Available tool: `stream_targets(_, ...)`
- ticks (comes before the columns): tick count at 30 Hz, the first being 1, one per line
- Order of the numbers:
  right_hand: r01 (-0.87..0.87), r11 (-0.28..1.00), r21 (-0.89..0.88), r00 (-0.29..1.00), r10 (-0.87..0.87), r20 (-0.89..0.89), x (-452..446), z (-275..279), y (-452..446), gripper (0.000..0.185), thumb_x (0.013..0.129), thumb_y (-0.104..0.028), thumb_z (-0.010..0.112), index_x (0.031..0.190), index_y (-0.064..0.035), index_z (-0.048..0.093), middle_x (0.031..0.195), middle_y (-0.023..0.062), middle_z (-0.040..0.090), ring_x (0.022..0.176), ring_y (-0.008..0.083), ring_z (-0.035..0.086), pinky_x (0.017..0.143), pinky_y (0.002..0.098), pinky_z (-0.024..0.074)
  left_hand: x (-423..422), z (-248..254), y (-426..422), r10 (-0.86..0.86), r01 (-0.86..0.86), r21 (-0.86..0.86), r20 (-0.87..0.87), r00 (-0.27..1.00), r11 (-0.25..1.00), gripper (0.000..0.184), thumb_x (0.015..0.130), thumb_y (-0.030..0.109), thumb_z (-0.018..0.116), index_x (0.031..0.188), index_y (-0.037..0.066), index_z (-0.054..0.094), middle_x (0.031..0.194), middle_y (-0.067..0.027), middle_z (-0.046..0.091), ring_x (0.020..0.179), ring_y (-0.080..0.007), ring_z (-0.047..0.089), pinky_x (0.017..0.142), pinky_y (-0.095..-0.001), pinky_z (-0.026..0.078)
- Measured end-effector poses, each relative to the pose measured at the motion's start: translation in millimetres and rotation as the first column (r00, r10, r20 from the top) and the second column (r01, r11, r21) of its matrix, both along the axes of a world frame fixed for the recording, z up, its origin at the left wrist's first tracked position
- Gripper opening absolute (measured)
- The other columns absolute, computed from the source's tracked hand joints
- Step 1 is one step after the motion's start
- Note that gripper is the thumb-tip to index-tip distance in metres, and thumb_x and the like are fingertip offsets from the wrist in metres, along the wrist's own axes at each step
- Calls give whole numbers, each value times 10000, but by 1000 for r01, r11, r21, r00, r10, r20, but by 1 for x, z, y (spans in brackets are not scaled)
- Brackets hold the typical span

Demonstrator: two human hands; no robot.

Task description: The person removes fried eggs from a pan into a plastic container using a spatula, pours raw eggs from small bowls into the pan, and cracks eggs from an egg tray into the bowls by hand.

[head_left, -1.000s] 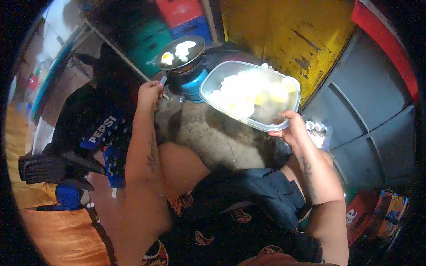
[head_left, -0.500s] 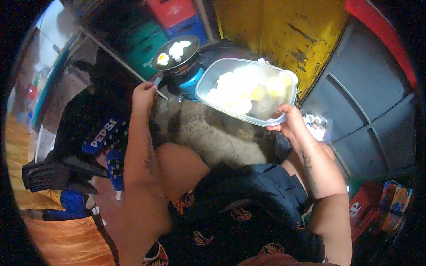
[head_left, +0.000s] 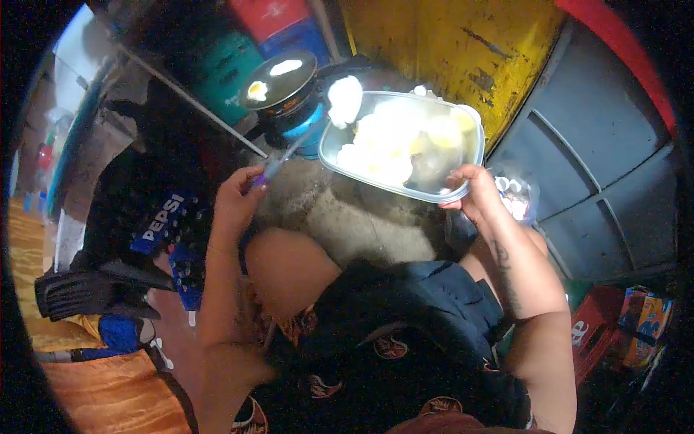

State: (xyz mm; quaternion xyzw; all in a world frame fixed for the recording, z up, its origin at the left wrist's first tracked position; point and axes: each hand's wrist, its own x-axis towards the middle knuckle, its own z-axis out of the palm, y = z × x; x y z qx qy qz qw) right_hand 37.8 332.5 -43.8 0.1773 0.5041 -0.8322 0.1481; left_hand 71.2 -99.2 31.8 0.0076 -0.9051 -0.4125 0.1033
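My left hand (head_left: pixel 240 194) is closed round the handle of a spatula (head_left: pixel 273 166), a handle that looks clear and purple. At its far end a white fried egg (head_left: pixel 345 100) hangs by the left rim of a clear plastic container, and the blade is hidden behind it. My right hand (head_left: pixel 468 189) grips the near right corner of that plastic container (head_left: pixel 376 186), thumb over the rim. Inside lies a pile of fried eggs (head_left: pixel 387 141), washed out by glare. A frying pan (head_left: pixel 296 81) on a stove with blue sides (head_left: pixel 307 123) holds two more eggs.
Red, blue and green crates (head_left: pixel 235 79) stand behind the pan. At the back is a worn yellow panel (head_left: pixel 448 43), with a grey panel (head_left: pixel 585 145) at right. A plastic bag with eggshells (head_left: pixel 517 199) sits beyond my right wrist. A Pepsi crate (head_left: pixel 163 224) lies left.
The spatula has come out of the pan and right, with one egg lifted to the container's rim. My left hand has moved lower and nearer. The container stays nearly still.
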Motion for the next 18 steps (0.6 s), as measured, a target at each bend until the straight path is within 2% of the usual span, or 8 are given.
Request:
stream_targets(1, -5, 1000, -14, 1000, 6, 9, 0, -3, 2, 216, 743, -157, 570, 852, 29, 548, 712, 150, 565, 567, 316, 618, 488, 438, 591, 6, 5, 5, -43, 49, -145, 46, 998, 988, 339, 793, 0, 684, 1129, 39, 655, 982, -27, 672, 902, -134, 614, 832, -287, 490)
stream_targets(4, 0, 1000, -27, 1000, 1, 24, 0, -9, 6, 227, 734, -156, 573, 859, 32, 551, 744, 152, 567, 576, 310, 602, 471, 432, 566, 9, -19, 1, -139, 140, -15, 79, 987, 990, 359, 781, 12, 703, 1133, 66, 659, 982, -33, 679, 914, -123, 619, 825, -284, 491)
stream_targets(7, 42, 999, 16, 999, -42, 12, 4, -9, 5, 246, 724, -155, 574, 875, 37, 550, 777, 150, 568, 603, 307, 599, 445, 424, 530, 8, -31, 0, -168, 172, -169, 36, 985, 970, 399, 757, 34, 732, 1142, 110, 665, 1005, -63, 695, 883, -146, 642, 784, -290, 497)
stream_targets(10, 49, 998, 29, 999, -49, -7, 6, -11, 8, 274, 717, -155, 576, 902, 45, 550, 797, 147, 569, 632, 301, 600, 440, 417, 515, 10, -28, 6, -137, 141, -324, 38, 990, 936, 423, 740, 69, 743, 1147, 164, 672, 1015, -95, 695, 846, -223, 661, 751, -320, 505)
stream_targets(13, 30, 999, 18, 999, -30, -12, 9, -12, 11, 302, 711, -151, 582, 933, 51, 550, 808, 146, 573, 640, 293, 598, 470, 420, 532, 9, -31, 10, -142, 104, -457, -48, 989, 883, 410, 740, 91, 732, 1135, 191, 679, 1000, -116, 687, 833, -291, 653, 741, -352, 513)
stream_targets(18, 46, 996, 79, 999, -45, -14, 17, -1, 9, 327, 705, -126, 598, 968, 60, 538, 836, 151, 580, 643, 292, 595, 521, 426, 554, 11, -38, 13, -184, 41, -564, -198, 963, 825, 375, 747, 104, 717, 1107, 204, 684, 959, -105, 686, 852, -318, 648, 760, -391, 518)
